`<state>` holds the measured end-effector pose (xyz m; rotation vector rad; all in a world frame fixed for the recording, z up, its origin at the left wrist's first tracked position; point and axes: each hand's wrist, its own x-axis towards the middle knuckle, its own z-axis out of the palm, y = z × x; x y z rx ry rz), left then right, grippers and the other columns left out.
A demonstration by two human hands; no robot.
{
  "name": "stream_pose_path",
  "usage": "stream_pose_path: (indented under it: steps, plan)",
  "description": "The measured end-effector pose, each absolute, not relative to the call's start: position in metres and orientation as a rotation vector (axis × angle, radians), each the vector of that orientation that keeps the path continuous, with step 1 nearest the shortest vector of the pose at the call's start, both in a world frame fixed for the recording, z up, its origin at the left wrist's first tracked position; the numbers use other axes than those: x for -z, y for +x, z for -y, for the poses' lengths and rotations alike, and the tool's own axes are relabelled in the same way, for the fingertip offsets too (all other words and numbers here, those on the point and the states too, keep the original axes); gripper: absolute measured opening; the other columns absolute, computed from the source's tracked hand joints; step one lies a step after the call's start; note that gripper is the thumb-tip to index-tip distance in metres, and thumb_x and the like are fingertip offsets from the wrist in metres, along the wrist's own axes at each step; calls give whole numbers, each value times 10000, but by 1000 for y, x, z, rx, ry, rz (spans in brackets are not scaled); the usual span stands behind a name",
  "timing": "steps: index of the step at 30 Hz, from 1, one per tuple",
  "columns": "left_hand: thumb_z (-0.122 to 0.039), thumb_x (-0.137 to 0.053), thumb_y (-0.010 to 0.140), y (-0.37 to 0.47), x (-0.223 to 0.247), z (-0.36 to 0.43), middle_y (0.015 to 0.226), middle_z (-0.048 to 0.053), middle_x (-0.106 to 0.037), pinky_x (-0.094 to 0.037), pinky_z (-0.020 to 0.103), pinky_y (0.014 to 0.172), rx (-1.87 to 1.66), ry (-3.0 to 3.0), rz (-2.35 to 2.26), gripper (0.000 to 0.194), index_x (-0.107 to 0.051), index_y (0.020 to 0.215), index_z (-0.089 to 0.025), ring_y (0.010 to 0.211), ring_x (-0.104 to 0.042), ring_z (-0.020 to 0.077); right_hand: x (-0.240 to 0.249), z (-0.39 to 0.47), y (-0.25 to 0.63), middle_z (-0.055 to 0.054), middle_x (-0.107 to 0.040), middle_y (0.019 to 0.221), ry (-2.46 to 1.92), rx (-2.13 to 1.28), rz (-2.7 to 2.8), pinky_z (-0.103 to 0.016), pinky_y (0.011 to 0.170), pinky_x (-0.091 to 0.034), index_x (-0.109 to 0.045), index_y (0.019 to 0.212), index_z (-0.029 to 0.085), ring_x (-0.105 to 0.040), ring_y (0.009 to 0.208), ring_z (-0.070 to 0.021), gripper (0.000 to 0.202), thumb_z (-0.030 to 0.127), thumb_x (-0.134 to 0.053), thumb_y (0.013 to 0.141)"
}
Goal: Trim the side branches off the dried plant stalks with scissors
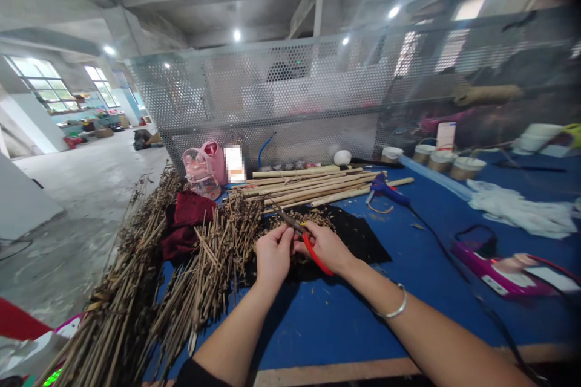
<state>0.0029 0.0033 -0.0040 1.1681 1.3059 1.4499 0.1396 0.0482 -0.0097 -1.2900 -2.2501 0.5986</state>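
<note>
My right hand [330,248] is wrapped round the red-handled shears [316,256], whose dark blades [290,219] point up and to the left. Close beside it, my left hand [273,259] is closed in a pinch just below the blades; what its fingers hold is too small to make out. Beneath both hands, brown plant bits [324,216] lie scattered on a black cloth [363,236]. Left of my left hand rests a bundle of dried plant stems [213,272] with brown, seedy heads.
A larger dried bundle [122,266] lies along the table's left edge, by a dark red cloth [193,208]. Behind are pale sticks [327,184], a blue glue gun [385,190] with a cord and a pink bag [211,163]. A purple device [494,269] and white plastic [521,208] lie right.
</note>
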Motion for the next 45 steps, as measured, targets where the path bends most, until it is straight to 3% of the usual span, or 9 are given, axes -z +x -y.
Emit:
stream_pose_path:
  steps: [7, 14, 23, 29, 35, 45]
  plan:
    - [-366, -534, 744, 3, 4, -5, 662, 33, -642, -449, 200, 479, -1476, 1076, -1249, 275, -649, 836, -133, 525, -563, 111, 5, -50, 142, 7, -559, 616, -1326, -509, 2304, -221, 509, -311, -470, 742, 208, -511, 546, -132, 287, 489, -528, 738]
    - [-342, -498, 768, 3, 7, -6, 682, 48, -656, -485, 233, 565, -1480, 1186, -1258, 244, -619, 713, -137, 592, -602, 138, 5, -46, 141, -28, -587, 823, -1237, -476, 2310, -235, 595, -365, -458, 835, 207, -556, 706, -150, 320, 453, -600, 688]
    - [-302, -532, 761, 5, 5, -3, 749, 51, -670, -477, 221, 598, -1541, 1175, -1285, 233, -625, 893, -134, 634, -613, 136, 9, -44, 137, 2, -586, 693, -1310, -550, 2243, -217, 519, -299, -464, 773, 197, -499, 563, -115, 251, 402, -595, 710]
    - [-319, -609, 699, 6, 6, -5, 702, 53, -656, -481, 221, 546, -1570, 1009, -1276, 222, -611, 801, -121, 584, -608, 130, 7, -44, 137, 11, -580, 628, -1312, -607, 2216, -212, 490, -295, -447, 725, 200, -492, 529, -117, 271, 438, -574, 713]
    - [-364, -629, 678, 5, 5, -6, 699, 55, -657, -445, 184, 447, -1543, 921, -1282, 290, -629, 827, -114, 510, -571, 101, 8, -47, 138, 13, -552, 596, -1290, -586, 2245, -213, 480, -301, -448, 680, 202, -482, 515, -117, 291, 475, -532, 737]
    - [-319, -565, 717, 3, 2, -4, 686, 48, -654, -455, 197, 484, -1513, 1043, -1274, 236, -665, 778, -115, 556, -585, 124, 3, -41, 136, -20, -571, 812, -1237, -494, 2282, -243, 602, -372, -440, 821, 206, -537, 692, -145, 287, 415, -593, 698]
